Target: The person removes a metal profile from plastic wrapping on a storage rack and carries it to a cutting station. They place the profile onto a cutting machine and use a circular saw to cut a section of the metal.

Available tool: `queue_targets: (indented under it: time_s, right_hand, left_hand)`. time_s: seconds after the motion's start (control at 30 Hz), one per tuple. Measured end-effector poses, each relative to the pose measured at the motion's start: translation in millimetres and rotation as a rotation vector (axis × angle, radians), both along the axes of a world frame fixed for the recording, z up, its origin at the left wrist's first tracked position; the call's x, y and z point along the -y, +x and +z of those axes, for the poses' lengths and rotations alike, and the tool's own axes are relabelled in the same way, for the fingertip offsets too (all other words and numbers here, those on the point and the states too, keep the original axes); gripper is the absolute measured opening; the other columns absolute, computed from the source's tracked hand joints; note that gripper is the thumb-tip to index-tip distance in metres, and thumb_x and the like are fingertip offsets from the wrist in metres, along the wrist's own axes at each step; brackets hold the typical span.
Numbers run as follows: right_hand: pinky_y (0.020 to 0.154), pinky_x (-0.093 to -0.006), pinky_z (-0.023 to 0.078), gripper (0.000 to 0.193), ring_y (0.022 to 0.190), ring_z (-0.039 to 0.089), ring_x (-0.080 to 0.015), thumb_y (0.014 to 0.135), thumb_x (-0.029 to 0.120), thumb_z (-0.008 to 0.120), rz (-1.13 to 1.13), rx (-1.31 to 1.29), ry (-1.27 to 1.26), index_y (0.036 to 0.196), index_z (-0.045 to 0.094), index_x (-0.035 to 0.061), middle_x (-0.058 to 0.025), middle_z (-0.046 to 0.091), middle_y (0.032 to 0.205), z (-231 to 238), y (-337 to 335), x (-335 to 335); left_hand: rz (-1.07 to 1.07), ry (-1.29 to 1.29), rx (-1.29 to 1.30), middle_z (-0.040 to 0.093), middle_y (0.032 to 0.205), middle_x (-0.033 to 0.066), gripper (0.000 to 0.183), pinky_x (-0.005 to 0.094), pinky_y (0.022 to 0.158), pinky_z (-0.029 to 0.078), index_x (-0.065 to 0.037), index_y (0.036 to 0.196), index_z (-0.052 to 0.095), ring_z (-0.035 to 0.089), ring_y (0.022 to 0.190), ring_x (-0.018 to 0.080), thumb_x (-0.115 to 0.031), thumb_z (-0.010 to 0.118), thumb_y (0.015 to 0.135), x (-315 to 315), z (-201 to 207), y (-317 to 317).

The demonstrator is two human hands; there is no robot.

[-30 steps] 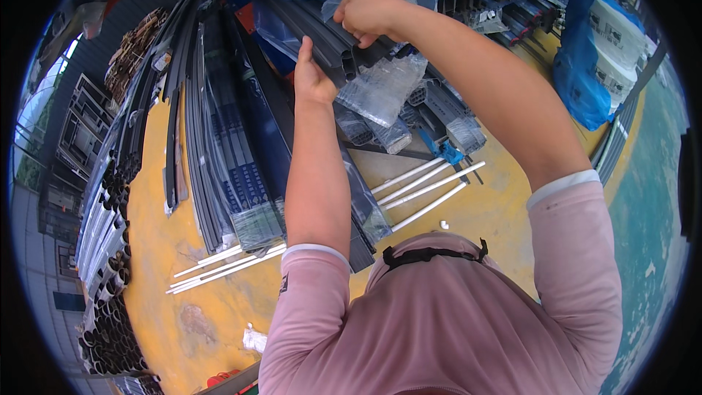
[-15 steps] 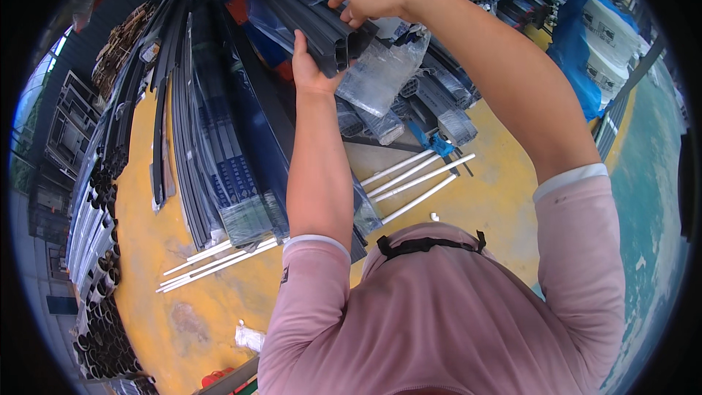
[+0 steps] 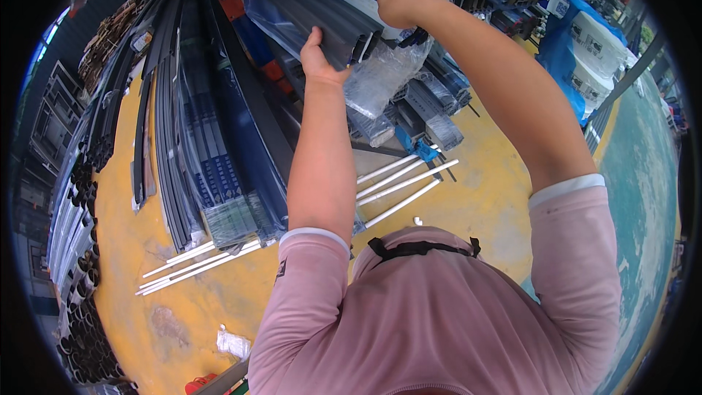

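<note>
I've got left hand (image 3: 322, 64) holding dark gray profiles (image 3: 322, 18) near their open ends, thumb up along side, palm underneath. Right hand (image 3: 400, 6) bent over just right of them, fingers mostly hidden, so I honestly can't tell if it's gripping anything. Crinkly clear plastic (image 3: 384, 80) below profile ends, white tubes (image 3: 402, 202) on yellow floor (image 3: 486, 168).

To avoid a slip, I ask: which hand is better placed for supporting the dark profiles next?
Probably the left hand: it touches the dark profiles near their open ends, thumb up at their left side. The right hand is to their right, its fingers mostly hidden.
</note>
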State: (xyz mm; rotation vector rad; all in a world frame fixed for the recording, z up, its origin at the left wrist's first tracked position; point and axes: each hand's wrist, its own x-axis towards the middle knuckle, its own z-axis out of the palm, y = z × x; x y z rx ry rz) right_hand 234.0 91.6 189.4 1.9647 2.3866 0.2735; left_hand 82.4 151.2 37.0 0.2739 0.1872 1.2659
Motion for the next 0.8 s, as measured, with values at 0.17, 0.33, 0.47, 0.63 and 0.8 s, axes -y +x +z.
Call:
queue_targets:
  time_s: [0.17,0.33,0.47,0.63,0.8]
  right_hand:
    - [0.081,-0.0463,0.054,0.027,0.092,0.067,-0.0419,0.086,0.013,0.057,-0.175,-0.268,-0.108,0.098,0.072,-0.0054,-0.0272,0.069,0.101,7.2,-1.5,-7.0]
    - [0.084,-0.0454,0.054,0.029,0.098,0.068,-0.0396,0.084,0.012,0.054,0.000,-0.197,0.087,0.100,0.074,-0.0006,-0.0226,0.070,0.107,-13.0,10.8,-32.7]
    - [0.084,-0.0450,0.054,0.031,0.100,0.068,-0.0383,0.082,0.013,0.053,0.034,-0.315,0.170,0.102,0.074,0.0009,-0.0208,0.071,0.109,-16.3,11.3,-28.8]
    - [0.087,-0.0425,0.052,0.031,0.100,0.067,-0.0372,0.085,0.013,0.052,0.041,-0.477,0.139,0.107,0.071,0.0028,-0.0198,0.071,0.106,-11.4,15.3,-20.1]
    - [0.088,-0.0381,0.051,0.040,0.103,0.067,-0.0304,0.080,0.004,0.054,0.132,-0.590,0.018,0.117,0.069,0.0034,-0.0191,0.071,0.111,-4.1,41.6,-5.2]
  left_hand:
    - [0.015,-0.100,-0.144,0.066,0.127,0.0082,0.040,0.0526,0.108,0.039,-0.010,0.127,0.060,0.060,0.118,0.0326,-0.037,0.043,0.103,25.5,15.0,6.8]
    - [-0.031,0.008,-0.028,0.065,0.127,0.0082,0.042,0.0521,0.107,0.040,-0.010,0.128,0.059,0.060,0.118,0.0321,-0.039,0.042,0.103,6.3,-0.6,3.3]
    - [-0.014,0.024,0.015,0.066,0.126,0.0090,0.041,0.0500,0.104,0.044,-0.010,0.127,0.060,0.061,0.117,0.0313,-0.038,0.041,0.103,-6.2,-7.2,0.8]
    - [-0.012,0.039,-0.012,0.067,0.121,0.0095,0.039,0.0481,0.102,0.046,-0.010,0.123,0.062,0.063,0.113,0.0301,-0.036,0.043,0.102,2.4,-3.7,10.0]
    - [0.017,0.072,-0.060,0.067,0.121,0.0123,0.039,0.0508,0.100,0.048,-0.006,0.123,0.061,0.063,0.112,0.0327,-0.034,0.044,0.101,2.8,-3.3,10.1]
